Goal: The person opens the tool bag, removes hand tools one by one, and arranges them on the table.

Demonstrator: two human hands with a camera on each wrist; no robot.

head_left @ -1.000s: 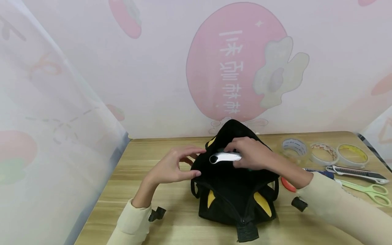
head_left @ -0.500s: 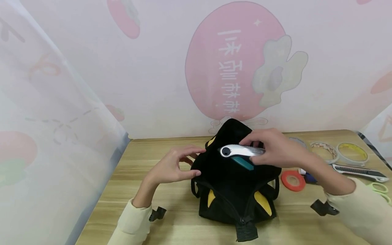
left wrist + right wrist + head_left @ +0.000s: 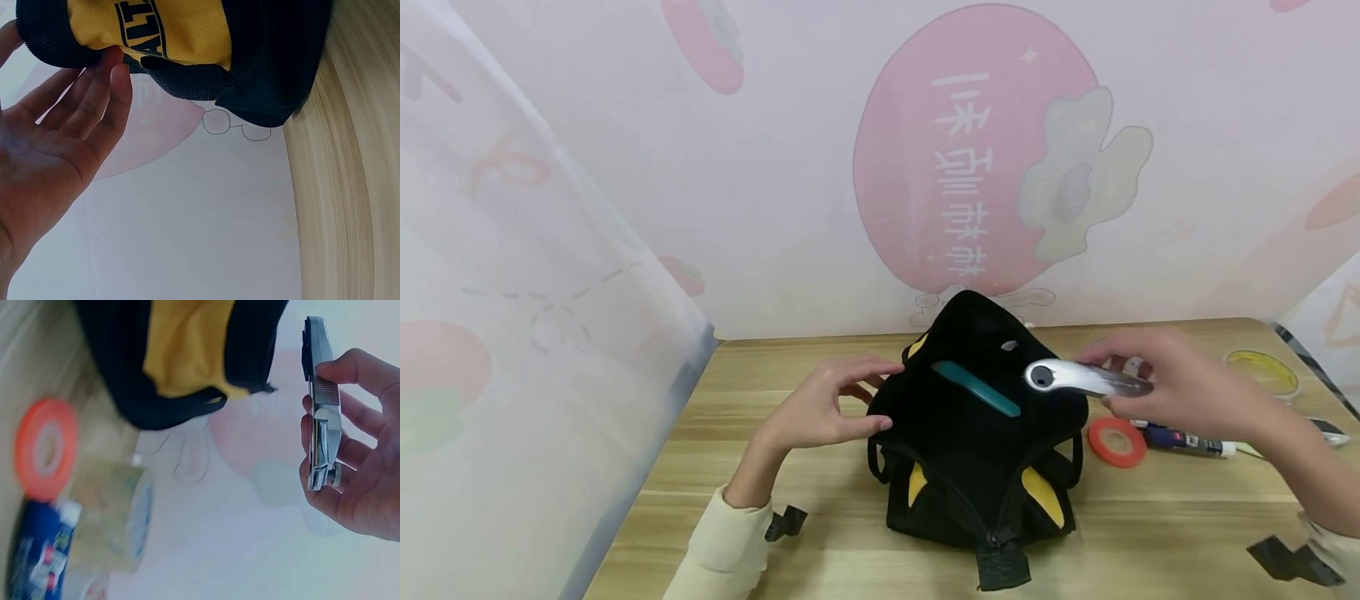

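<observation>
A black and yellow tool bag (image 3: 940,508) stands on the table with its mouth wide. My left hand (image 3: 835,404) holds its left rim, thumb and index finger over the edge; in the left wrist view the other fingers lie against the outside of the bag (image 3: 181,31). My right hand (image 3: 1187,383) pinches a silver metal utility knife (image 3: 1082,377) above the bag's right rim. The right wrist view shows the knife (image 3: 323,403) side-on, with a small knob near its lower end. Inside the bag lies a long, slim teal thing (image 3: 976,389).
Right of the bag lie a red tape roll (image 3: 1117,442) and a dark blue tube with a white cap (image 3: 1187,442). A yellow-cored tape roll (image 3: 1262,372) lies farther right. A clear tape roll (image 3: 112,512) shows in the right wrist view. A patterned curtain rises behind the table.
My right hand has moved right with the utility knife, from inside the bag to over its right rim. The teal thing has come into full view. My left hand has stayed put.
</observation>
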